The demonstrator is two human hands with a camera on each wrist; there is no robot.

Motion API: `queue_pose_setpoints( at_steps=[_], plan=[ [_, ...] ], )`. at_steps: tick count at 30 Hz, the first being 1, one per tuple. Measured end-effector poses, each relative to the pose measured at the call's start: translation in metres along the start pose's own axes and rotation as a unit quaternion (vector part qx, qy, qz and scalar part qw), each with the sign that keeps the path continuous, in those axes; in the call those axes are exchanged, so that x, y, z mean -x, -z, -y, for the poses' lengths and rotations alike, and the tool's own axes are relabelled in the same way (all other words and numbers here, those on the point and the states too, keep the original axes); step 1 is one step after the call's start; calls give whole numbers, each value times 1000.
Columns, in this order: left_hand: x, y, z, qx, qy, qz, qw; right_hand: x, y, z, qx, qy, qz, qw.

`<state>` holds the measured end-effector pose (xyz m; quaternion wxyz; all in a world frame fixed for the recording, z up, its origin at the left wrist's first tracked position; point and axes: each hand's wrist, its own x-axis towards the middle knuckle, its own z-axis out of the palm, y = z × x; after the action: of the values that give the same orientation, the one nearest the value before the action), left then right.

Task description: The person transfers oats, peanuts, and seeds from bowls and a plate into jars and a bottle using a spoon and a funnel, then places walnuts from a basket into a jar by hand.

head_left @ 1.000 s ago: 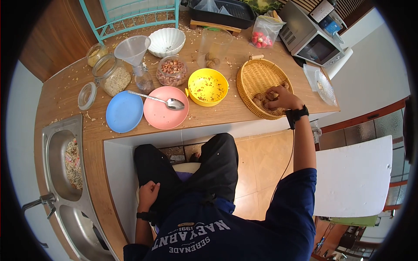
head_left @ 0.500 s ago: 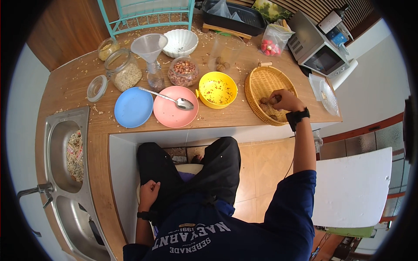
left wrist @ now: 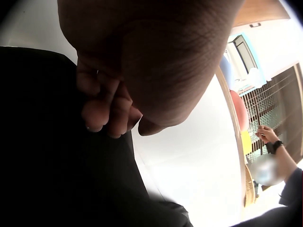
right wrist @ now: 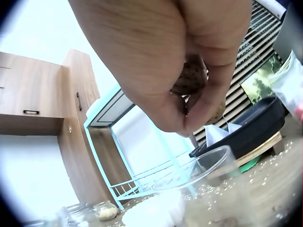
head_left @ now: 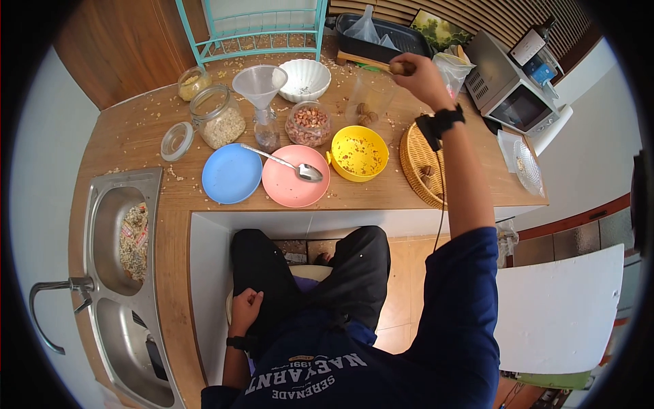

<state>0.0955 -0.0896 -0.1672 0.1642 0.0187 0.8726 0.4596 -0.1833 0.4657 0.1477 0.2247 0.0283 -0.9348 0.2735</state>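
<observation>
My right hand (head_left: pixel 424 80) pinches walnuts (right wrist: pixel 190 78) between thumb and fingers, raised near the rim of a tall clear container (right wrist: pixel 208 166). In the right wrist view a second walnut (right wrist: pixel 217 115) shows past the fingertips. A few walnuts (head_left: pixel 366 118) lie at the bottom of that container. The round wicker basket (head_left: pixel 411 162), partly covered by my right forearm, holds a few more walnuts (head_left: pixel 426 174). Down on my lap rests my left hand (head_left: pixel 245 310), its fingers loosely curled around nothing, as the left wrist view also shows.
Left of the container stand a yellow bowl (head_left: pixel 360 153), a jar of nuts (head_left: pixel 308 124), a funnel (head_left: pixel 260 85) on a bottle and an oat jar (head_left: pixel 223 128). A pink plate (head_left: pixel 286 189) with a spoon (head_left: pixel 308 173) and a blue plate (head_left: pixel 231 178) lie in front. Behind sits a black pan (head_left: pixel 409 42).
My right hand has picked walnuts out of the basket and carried them up and left to the clear container. The head view has shifted; the left hand stays on the lap.
</observation>
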Motion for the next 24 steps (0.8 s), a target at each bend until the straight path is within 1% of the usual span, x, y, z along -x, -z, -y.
queue_pose_setpoints(
  at_steps=[1,2,4,5,6,8,9,11,12,13,14,15,16,17,18,19,20,21,23,24],
  plan=[
    [2,0,0,-2,-1,-2,1000,-5,-12,-8,-19,-10,38,999],
    [4,-1,-2,9,5,-9,1000,-5,-20,-8,-21,-9,37,999],
    [6,-1,0,19,11,-17,1000,-5,-32,-6,53,4,0,999],
    [6,-2,2,29,16,-19,999,-3,-31,-5,52,5,1,999],
    [8,-3,4,39,23,-20,999,3,-29,-6,53,19,-29,998],
    [9,-1,3,30,23,-19,999,24,-17,2,37,49,-75,995],
    [7,-1,1,22,18,-18,999,39,-7,5,40,45,-72,996],
    [3,-3,5,34,19,-13,999,68,15,0,95,25,-58,993],
    [2,-4,7,43,19,-12,999,82,26,-18,101,18,-54,993],
    [0,-3,9,44,20,-1,999,101,37,-44,120,-67,28,990],
    [-4,-2,7,26,24,7,999,117,46,-56,137,-154,108,973],
    [-7,-2,5,8,26,15,1000,133,52,-67,143,-164,108,970],
    [-9,2,-11,-28,14,13,999,150,58,-70,158,-226,179,944],
    [-13,0,-6,-27,11,21,999,164,64,-71,168,-284,247,911],
    [-18,2,0,-25,29,38,999,175,68,-64,170,-290,247,909],
    [-20,3,5,-22,47,52,997,183,67,-54,128,-316,266,902],
    [-19,0,9,-22,48,52,997,188,65,-47,84,-339,284,893],
    [-19,1,9,-20,50,48,997,192,62,-47,83,-338,285,893],
    [-19,3,5,-20,53,43,997,201,51,-53,76,-311,300,899],
    [-17,2,2,-23,41,35,998,202,45,-57,110,-286,299,904]
  ],
)
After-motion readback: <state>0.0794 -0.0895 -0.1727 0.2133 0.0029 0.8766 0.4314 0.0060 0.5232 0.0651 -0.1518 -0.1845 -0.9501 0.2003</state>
